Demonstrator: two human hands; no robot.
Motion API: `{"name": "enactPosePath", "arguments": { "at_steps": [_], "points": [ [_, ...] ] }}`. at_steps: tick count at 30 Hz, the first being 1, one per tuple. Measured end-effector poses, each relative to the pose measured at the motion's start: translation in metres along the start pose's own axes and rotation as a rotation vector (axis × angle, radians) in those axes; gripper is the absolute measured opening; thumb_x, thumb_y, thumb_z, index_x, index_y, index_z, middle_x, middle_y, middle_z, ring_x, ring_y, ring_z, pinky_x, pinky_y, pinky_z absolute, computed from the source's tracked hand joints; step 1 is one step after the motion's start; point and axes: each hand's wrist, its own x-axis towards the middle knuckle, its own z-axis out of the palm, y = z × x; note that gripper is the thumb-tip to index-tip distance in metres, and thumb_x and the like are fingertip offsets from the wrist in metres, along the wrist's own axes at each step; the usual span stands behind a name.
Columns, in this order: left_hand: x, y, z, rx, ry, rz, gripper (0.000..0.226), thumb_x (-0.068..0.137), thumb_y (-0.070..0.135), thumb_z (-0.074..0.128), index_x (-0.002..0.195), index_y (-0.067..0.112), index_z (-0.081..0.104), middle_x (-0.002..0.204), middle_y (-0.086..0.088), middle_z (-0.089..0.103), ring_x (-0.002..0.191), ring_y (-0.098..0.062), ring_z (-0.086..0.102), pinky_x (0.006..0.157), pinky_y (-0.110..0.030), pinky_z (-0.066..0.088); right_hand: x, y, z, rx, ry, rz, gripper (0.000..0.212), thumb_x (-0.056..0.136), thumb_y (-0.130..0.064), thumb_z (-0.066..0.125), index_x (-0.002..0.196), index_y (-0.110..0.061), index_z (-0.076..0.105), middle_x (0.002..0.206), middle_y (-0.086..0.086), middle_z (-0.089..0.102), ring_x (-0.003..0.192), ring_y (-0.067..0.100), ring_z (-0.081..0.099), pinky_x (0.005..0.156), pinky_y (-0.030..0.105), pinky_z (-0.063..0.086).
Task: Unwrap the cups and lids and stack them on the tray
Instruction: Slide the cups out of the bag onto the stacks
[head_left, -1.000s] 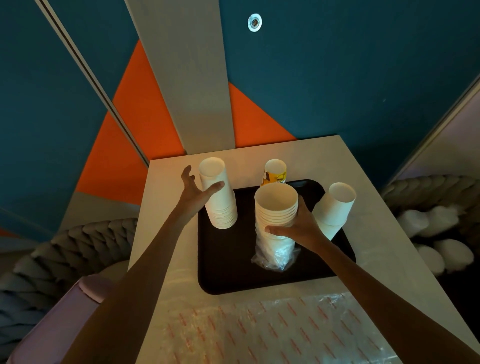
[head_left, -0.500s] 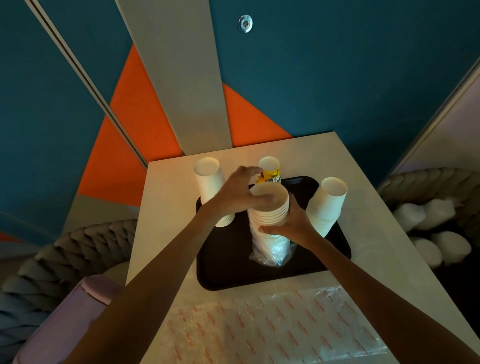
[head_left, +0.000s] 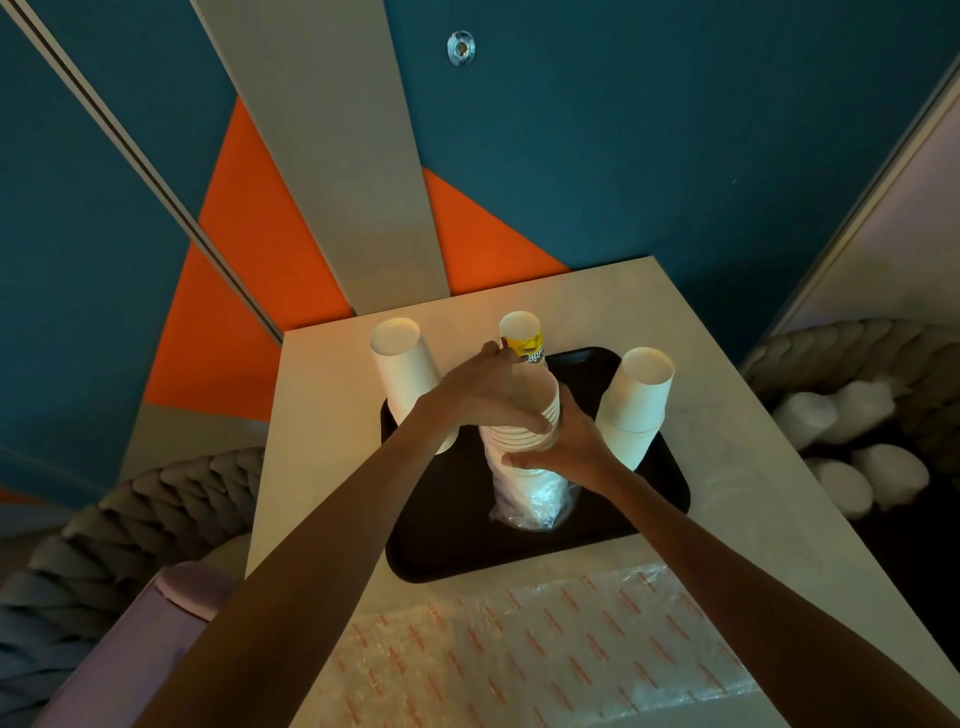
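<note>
- Left hand (head_left: 488, 395): draped over the mouth of the middle cup stack (head_left: 511, 439), fingers curled past the far rim, thumb pressed on the near side, gripping the top cups.
- Right hand (head_left: 569, 441): wrapped round the same stack from its right side, just below the rims, thumb lying across the front.
- Middle cup stack: upright on the black tray (head_left: 447, 545), lower half inside crumpled clear wrap (head_left: 537, 501) bunched at the base.
- Just beyond the left fingertips: a yellow printed cup (head_left: 523, 340), upright at the tray's far side; touching or not, cannot tell.
- At the tray's left edge: a bare white cup stack (head_left: 402, 358), foot hidden behind the left wrist.
- At the tray's right edge: another white stack (head_left: 636, 400), apart from the right hand.
- Under the tray: a pale table (head_left: 322, 415), with a flat clear sheet with red print (head_left: 545, 639) on its near end.
</note>
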Motion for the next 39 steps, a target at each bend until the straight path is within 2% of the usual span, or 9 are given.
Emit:
{"name": "enactPosePath", "arguments": {
  "at_steps": [9,13,22,26,29,31,35,37,39],
  "points": [
    [-0.012,0.007,-0.037,-0.067,0.114,-0.031,0.089,0.072,0.057,0.072,0.141,0.017,0.033,0.137,-0.007,0.040,0.123,-0.025,0.041,0.091,-0.034,0.038,-0.001,0.000,-0.004,0.016,0.005,0.002,0.109,0.056,-0.026,0.091,0.143,-0.020,0.025,0.135,-0.002,0.049,0.123,0.014,0.046,0.100,0.030,0.041],
    [-0.035,-0.001,-0.067,-0.175,0.154,-0.077,0.084,0.074,0.051,0.073,0.142,0.022,0.034,0.137,-0.005,0.041,0.119,-0.023,0.045,0.090,-0.031,0.041,-0.001,0.002,-0.007,0.041,0.018,0.019,0.111,0.055,-0.024,0.092,0.143,-0.022,0.026,0.135,-0.002,0.050,0.125,0.016,0.047,0.102,0.038,0.043],
    [-0.081,-0.050,-0.056,-0.239,-0.284,-0.271,0.086,0.074,0.038,0.078,0.141,0.023,0.027,0.132,0.003,0.042,0.113,-0.016,0.044,0.097,-0.030,0.040,0.000,0.000,-0.005,0.035,0.007,0.027,0.107,0.054,-0.024,0.092,0.141,-0.027,0.029,0.124,-0.008,0.055,0.116,0.012,0.051,0.098,0.033,0.044],
    [-0.084,-0.061,-0.038,-0.373,-0.329,-0.235,0.079,0.074,0.026,0.079,0.138,0.021,0.033,0.127,0.005,0.046,0.120,-0.017,0.044,0.091,-0.023,0.039,0.000,-0.002,-0.005,0.039,0.010,0.018,0.105,0.054,-0.022,0.092,0.140,-0.027,0.031,0.119,-0.012,0.053,0.113,0.009,0.051,0.095,0.029,0.043],
    [-0.085,-0.061,-0.050,-0.498,-0.209,-0.210,0.089,0.068,0.031,0.083,0.139,0.020,0.030,0.120,0.009,0.047,0.117,-0.015,0.046,0.080,-0.018,0.041,-0.001,-0.002,-0.005,0.027,0.020,0.009,0.105,0.055,-0.022,0.092,0.140,-0.025,0.031,0.120,-0.011,0.053,0.113,0.008,0.049,0.096,0.028,0.041],
    [-0.081,-0.061,-0.064,-0.619,-0.018,-0.175,0.106,0.057,0.033,0.087,0.143,0.020,0.025,0.125,0.009,0.046,0.120,-0.014,0.045,0.085,-0.022,0.042,-0.001,-0.003,-0.005,0.017,0.021,-0.004,0.105,0.055,-0.023,0.092,0.140,-0.023,0.030,0.124,-0.008,0.053,0.114,0.009,0.049,0.098,0.030,0.041],
    [-0.066,-0.069,-0.081,-0.837,0.512,-0.079,0.105,0.063,0.012,0.086,0.143,0.016,0.020,0.136,0.004,0.044,0.120,-0.009,0.044,0.090,-0.020,0.045,-0.002,-0.005,-0.004,-0.006,0.007,-0.014,0.106,0.056,-0.023,0.091,0.141,-0.021,0.029,0.124,-0.008,0.051,0.115,0.009,0.047,0.099,0.031,0.041],
    [-0.056,-0.078,-0.080,-0.889,0.656,-0.061,0.101,0.063,0.005,0.084,0.142,0.013,0.021,0.134,0.002,0.044,0.119,-0.008,0.045,0.084,-0.014,0.048,-0.001,-0.004,-0.004,-0.005,0.013,-0.016,0.106,0.056,-0.022,0.091,0.141,-0.021,0.029,0.122,-0.011,0.050,0.116,0.009,0.047,0.098,0.030,0.040],
    [-0.045,-0.090,-0.072,-0.880,0.710,-0.087,0.101,0.061,0.007,0.087,0.139,0.012,0.023,0.133,0.000,0.045,0.119,-0.009,0.046,0.090,-0.020,0.049,-0.001,-0.003,-0.004,-0.001,0.020,-0.014,0.106,0.055,-0.021,0.091,0.141,-0.020,0.029,0.121,-0.012,0.049,0.116,0.009,0.047,0.098,0.028,0.040]
  ]
}}
